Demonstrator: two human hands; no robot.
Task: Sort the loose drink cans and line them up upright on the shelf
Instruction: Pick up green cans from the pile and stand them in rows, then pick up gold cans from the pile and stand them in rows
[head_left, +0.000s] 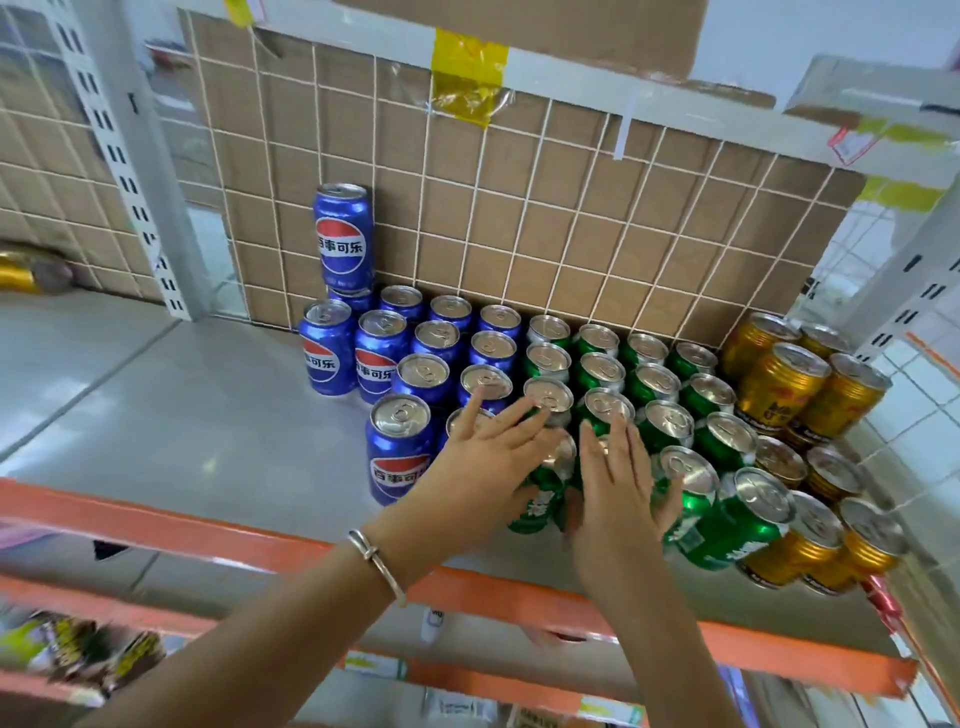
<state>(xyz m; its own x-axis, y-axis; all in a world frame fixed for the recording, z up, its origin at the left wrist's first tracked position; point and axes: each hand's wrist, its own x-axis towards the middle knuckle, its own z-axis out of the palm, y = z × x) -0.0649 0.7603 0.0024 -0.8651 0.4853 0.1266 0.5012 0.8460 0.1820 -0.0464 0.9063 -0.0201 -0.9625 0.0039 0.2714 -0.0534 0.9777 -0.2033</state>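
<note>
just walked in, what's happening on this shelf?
A person is lining up drink cans on the shelf. The left hand and right hand both rest with straight fingers on the front green cans, apparently squaring them up. The cans stand sorted by colour: blue cans on the left, green in the middle, gold cans on the right. One stacked blue can sits on top of another at the back left.

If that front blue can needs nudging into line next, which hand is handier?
Probably the left hand: it rests right beside the front blue can, while the right hand lies further off, over the green cans.
</note>
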